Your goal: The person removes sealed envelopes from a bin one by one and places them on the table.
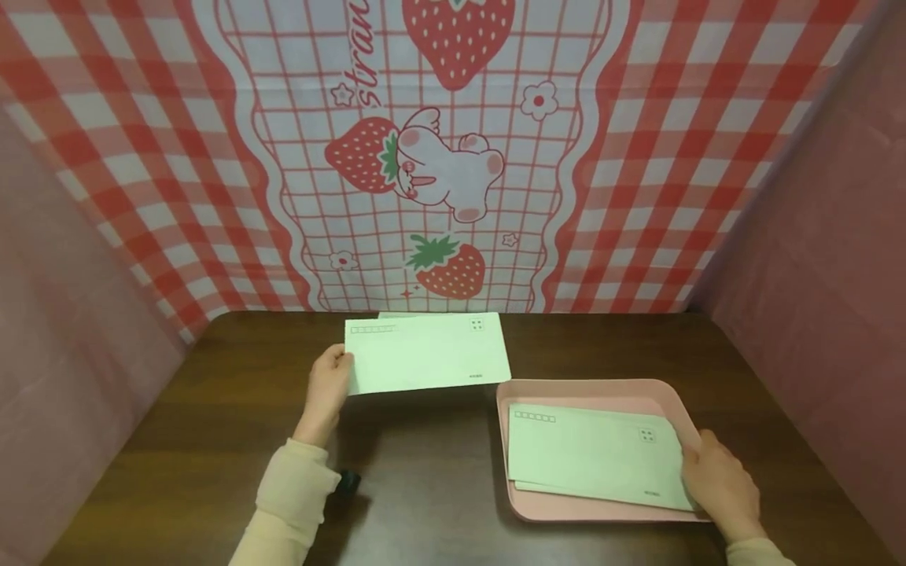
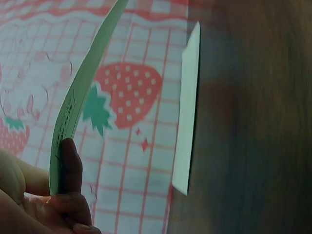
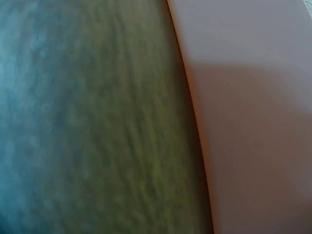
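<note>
My left hand (image 1: 329, 385) pinches a pale green envelope (image 1: 428, 354) by its left end, raised above the table. In the left wrist view the same envelope (image 2: 80, 92) appears nearly edge-on between thumb and fingers. Behind it, another envelope (image 2: 187, 112) lies on the table by the patterned cloth, mostly hidden in the head view. At the right, my right hand (image 1: 722, 479) grips the right end of the envelopes (image 1: 594, 456), which overlap in a pink tray (image 1: 587, 387). The right wrist view does not show this hand.
The brown table (image 1: 425, 472) meets a strawberry-print cloth (image 1: 439, 181) at its back edge. Pink curtains (image 1: 828, 196) hang at the sides. A small black object (image 1: 348, 483) shows beside the left sleeve. The tray wall (image 3: 195, 112) fills part of the right wrist view.
</note>
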A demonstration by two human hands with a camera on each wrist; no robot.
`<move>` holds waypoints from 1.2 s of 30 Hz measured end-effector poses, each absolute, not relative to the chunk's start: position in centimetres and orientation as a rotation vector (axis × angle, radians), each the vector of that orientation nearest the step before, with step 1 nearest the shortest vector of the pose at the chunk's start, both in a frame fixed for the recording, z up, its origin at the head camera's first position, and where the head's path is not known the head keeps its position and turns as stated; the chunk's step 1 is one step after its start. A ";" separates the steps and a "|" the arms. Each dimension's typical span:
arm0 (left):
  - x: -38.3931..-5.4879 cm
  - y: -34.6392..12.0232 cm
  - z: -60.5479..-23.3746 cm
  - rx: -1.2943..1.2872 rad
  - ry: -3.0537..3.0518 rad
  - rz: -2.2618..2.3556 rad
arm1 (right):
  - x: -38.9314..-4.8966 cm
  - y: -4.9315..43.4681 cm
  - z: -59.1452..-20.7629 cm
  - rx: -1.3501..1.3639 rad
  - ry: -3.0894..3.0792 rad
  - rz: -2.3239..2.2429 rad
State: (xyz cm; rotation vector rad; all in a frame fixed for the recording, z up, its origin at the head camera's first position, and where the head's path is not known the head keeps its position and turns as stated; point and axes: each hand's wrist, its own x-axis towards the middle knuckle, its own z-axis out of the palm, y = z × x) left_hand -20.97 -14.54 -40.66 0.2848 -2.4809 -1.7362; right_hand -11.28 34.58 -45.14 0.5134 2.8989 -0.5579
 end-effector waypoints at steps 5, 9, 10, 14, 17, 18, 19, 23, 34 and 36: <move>-21.7 -16.1 -40.9 0.312 -2.567 -1.653 | -11.2 34.7 -45.2 0.496 2.922 -0.558; -22.0 -16.3 -41.8 0.307 -2.622 -1.588 | -11.2 34.8 -45.3 0.497 2.928 -0.551; -22.1 -16.2 -42.1 0.305 -2.634 -1.581 | -11.2 34.8 -45.3 0.499 2.927 -0.551; -22.4 -15.6 -43.2 0.305 -2.676 -1.551 | -11.2 34.7 -45.1 0.506 2.915 -0.553; -22.6 -15.2 -43.9 0.313 -2.708 -1.527 | -11.1 34.7 -45.0 0.515 2.909 -0.557; -22.7 -15.1 -44.1 0.315 -2.717 -1.520 | -11.1 34.7 -45.0 0.516 2.910 -0.558; -22.7 -15.0 -44.4 0.319 -2.726 -1.511 | -11.1 34.7 -45.1 0.517 2.914 -0.560; -22.8 -14.8 -45.1 0.329 -2.758 -1.443 | -11.2 34.5 -45.1 0.513 2.930 -0.569; -23.1 -14.7 -45.5 0.421 -2.837 -1.220 | -11.2 34.5 -45.3 0.513 2.936 -0.566; -23.2 -14.8 -45.4 0.429 -2.845 -1.220 | -11.3 34.5 -45.3 0.517 2.941 -0.568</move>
